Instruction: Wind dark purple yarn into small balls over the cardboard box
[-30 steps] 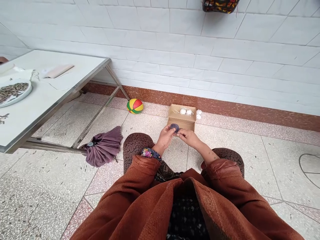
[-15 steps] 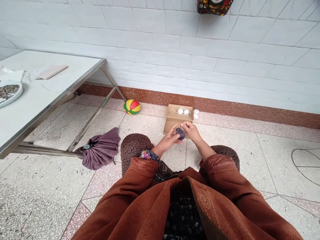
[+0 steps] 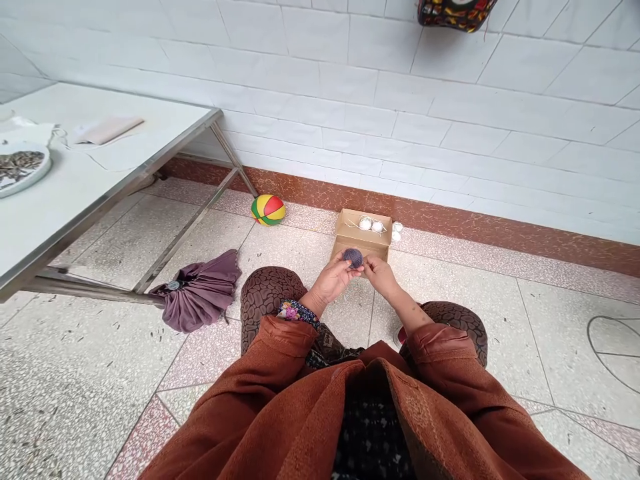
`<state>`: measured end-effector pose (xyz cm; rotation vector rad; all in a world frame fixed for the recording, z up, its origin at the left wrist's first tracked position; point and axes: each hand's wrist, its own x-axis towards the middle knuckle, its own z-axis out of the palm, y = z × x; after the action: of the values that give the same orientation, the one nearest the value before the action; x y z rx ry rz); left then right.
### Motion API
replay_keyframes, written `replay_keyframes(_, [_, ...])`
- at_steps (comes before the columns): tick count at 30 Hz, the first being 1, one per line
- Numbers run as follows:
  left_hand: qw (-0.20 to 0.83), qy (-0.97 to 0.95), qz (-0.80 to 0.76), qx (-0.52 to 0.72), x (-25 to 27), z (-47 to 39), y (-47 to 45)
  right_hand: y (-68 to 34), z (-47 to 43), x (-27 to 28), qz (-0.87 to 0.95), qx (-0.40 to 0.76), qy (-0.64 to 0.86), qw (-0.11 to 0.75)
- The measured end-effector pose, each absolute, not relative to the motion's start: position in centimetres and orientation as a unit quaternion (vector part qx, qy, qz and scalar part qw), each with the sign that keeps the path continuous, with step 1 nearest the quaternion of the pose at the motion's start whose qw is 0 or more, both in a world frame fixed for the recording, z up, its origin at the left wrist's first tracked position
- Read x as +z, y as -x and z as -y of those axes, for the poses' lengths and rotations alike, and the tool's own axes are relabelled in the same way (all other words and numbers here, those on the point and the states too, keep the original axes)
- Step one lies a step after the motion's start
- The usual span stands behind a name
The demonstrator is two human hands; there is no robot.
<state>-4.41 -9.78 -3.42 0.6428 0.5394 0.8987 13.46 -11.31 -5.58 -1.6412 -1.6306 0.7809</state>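
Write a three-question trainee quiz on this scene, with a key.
1. Which hand cups the purple yarn?
2. True or false: the coloured ball is on the table.
3. What stands on the table? A, the box; B, the plate; C, the purple yarn.

Key: 1. The left hand. 2. False; it is on the floor. 3. B.

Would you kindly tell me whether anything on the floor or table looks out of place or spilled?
Dark flecks lie scattered on the floor around the purple umbrella; they resemble the bits on the plate, so they may have spilled. Two small white balls also sit outside the cardboard box, while two others lie inside.
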Motion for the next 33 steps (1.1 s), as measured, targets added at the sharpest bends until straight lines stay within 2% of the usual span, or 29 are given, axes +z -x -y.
replay_keyframes(4, [0.775,-0.316,-0.302,0.457,-3.9,9.3,4.5,-13.5,12.0,-5.3,0.661,0.319,0.590,0.335])
replay_keyframes(8, [0.689,-0.391,-0.391,0.469,-4.9,8.6,4.9,-13.8,12.9,-3.5,0.669,0.423,0.507,0.341])
replay_keyframes(11, [0.649,-0.472,-0.395,0.448,-5.4,8.6,5.0,-14.4,12.4,-0.8,0.650,0.471,0.462,0.378])
replay_keyframes(16, [0.690,-0.517,-0.335,0.381,-5.4,9.5,4.8,-16.1,9.1,2.5,0.648,0.447,0.462,0.409])
replay_keyframes(21, [0.734,-0.500,-0.294,0.353,-5.0,9.7,4.8,-16.5,7.3,0.7,0.625,0.425,0.512,0.409])
replay_keyframes(26, [0.772,-0.452,-0.265,0.360,-4.1,9.6,4.6,-15.2,7.8,-2.2,0.645,0.406,0.541,0.356])
replay_keyframes(33, [0.769,-0.353,-0.315,0.429,-3.2,9.6,4.2,-15.1,8.8,-3.1,0.702,0.321,0.564,0.293])
